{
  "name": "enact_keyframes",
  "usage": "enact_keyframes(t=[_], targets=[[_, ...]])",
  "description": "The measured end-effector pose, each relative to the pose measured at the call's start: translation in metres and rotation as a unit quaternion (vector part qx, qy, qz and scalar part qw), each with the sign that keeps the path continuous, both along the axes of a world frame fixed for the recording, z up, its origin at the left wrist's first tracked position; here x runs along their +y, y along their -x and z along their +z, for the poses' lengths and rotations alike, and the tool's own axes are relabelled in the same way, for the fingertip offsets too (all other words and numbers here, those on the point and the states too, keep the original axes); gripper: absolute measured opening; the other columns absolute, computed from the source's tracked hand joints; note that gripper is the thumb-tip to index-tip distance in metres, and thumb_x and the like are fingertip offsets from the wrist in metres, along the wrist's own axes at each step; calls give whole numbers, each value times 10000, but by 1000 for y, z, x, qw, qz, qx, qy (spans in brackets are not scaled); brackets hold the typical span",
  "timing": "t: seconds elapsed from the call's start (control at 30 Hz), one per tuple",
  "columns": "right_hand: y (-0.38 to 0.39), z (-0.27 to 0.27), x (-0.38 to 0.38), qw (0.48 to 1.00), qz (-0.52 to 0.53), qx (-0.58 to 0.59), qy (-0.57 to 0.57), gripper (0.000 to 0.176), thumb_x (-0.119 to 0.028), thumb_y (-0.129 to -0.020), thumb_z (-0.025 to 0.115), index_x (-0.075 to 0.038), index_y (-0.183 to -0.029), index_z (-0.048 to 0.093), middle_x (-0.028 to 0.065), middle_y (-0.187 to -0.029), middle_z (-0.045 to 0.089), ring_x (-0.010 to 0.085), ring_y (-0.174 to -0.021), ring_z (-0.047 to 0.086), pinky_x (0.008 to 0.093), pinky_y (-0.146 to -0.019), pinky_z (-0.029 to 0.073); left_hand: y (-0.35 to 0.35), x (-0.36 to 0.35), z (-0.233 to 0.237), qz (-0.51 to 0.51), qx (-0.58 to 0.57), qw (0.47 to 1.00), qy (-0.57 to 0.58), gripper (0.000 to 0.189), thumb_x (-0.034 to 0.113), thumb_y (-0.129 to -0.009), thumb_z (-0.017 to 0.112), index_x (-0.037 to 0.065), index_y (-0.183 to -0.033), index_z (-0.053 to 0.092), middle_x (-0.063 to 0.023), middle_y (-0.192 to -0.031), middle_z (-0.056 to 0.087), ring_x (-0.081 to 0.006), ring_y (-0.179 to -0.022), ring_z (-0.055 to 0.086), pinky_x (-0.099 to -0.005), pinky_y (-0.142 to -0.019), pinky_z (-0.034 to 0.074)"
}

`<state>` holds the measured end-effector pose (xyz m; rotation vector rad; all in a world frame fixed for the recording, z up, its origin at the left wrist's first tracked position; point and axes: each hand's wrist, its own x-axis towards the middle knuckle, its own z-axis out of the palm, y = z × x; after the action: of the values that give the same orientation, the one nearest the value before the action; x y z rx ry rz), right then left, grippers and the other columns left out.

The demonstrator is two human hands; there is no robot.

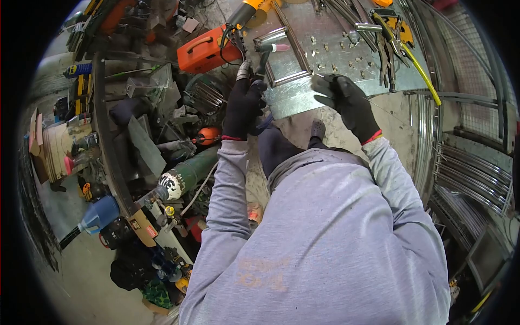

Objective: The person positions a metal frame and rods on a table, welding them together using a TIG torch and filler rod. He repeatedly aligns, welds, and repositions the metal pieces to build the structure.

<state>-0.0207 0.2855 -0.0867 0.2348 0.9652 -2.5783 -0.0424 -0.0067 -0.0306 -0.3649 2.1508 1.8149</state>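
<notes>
My left hand (244,107), in a black glove with a grey-wrapped finger, is closed around the dark handle of a TIG torch (265,53). The torch's pink cup (280,47) points right, over a rectangular metal frame (298,51) lying on the sheet-metal tabletop (295,100). At the table's near edge is my right hand (346,103), also black-gloved, with its fingertips blurred. A thin metal rod (385,108) sticks out behind this hand and appears to be held in it. Small metal pieces (335,67) lie scattered on the tabletop beyond.
An orange-red machine (203,50) stands left of the frame, near a yellow-black power tool (244,13). Pliers and clamps (387,59) and a yellow bar (414,62) lie at the right. A green gas cylinder (189,173) lies amid clutter on the left; metal tubes (471,173) fill a right-hand rack.
</notes>
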Motion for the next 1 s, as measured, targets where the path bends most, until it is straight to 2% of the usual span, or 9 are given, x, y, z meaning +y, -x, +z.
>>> enact_keyframes(t=[0.13,0.37,0.43,0.47,0.53,0.8,0.9,0.97,1.0], targets=[[-17,9,18,993,-5,44,-110,572,-420,-1146,484,50,-1471,519,233,-1481,609,346,-1358,625,494,-1154,519,-16,-10,13,-20,-43,999,-21,616,183,-1079,537,213,-1672,375,-42,-1062,687,-86,-679,571,-270,-580,495],[-14,4,25,958,8,125,-258,377,-219,-1174,451,69,-1388,569,180,-1410,665,305,-1266,695,407,-1102,542,-2,-32,-9,-86,-98,988,-88,660,308,-1086,616,166,-1680,364,-49,-1014,691,-76,-692,577,-257,-614,499],[-6,12,24,810,-10,322,-490,287,-163,-1081,639,58,-1256,694,113,-1224,731,196,-1115,712,314,-1039,535,2,-27,-3,-86,-111,987,-78,663,310,-1083,620,166,-1679,370,-45,-1015,687,-76,-699,578,-257,-618,500],[-4,15,21,810,-6,318,-492,287,-163,-1081,639,58,-1256,694,113,-1224,731,196,-1115,712,314,-1039,535,4,-25,0,-90,-120,987,-65,665,313,-1079,623,165,-1679,376,-40,-1015,684,-77,-706,580,-256,-621,500],[-1,26,7,919,-42,206,-332,263,-144,-1076,630,45,-1244,701,92,-1201,745,153,-1069,696,286,-985,538,5,-25,-1,-93,-129,985,-71,664,311,-1075,628,166,-1676,385,-30,-1028,676,-75,-711,576,-255,-623,500],[14,20,4,927,51,102,-357,347,-223,-1069,638,31,-1304,669,68,-1208,741,119,-1109,667,283,-988,525,1,-28,-22,-62,-151,980,-110,645,286,-1067,636,150,-1660,424,-8,-1105,668,-60,-746,567,-247,-654,499],[16,25,5,922,47,114,-366,318,-187,-1060,635,27,-1291,680,52,-1166,750,93,-1046,652,260,-944,523,3,-32,-28,-67,-135,981,-125,661,265,-1065,637,97,-1662,409,-58,-1326,669,-93,-1010,641,-267,-883,528],[18,27,0,912,45,130,-386,294,-151,-1052,633,22,-1283,685,42,-1130,761,76,-999,644,246,-904,525,4,-27,-21,-79,-84,986,-119,680,249,-1062,641,43,-1660,392,-95,-1555,564,-137,-1342,554,-299,-1139,415],[18,26,-1,927,51,105,-355,292,-152,-1053,626,17,-1282,690,39,-1121,759,78,-988,644,247,-893,527,5,-27,-20,-80,-83,986,-118,680,249,-1062,641,43,-1660,392,-95,-1555,564,-137,-1342,554,-299,-1139,415]])
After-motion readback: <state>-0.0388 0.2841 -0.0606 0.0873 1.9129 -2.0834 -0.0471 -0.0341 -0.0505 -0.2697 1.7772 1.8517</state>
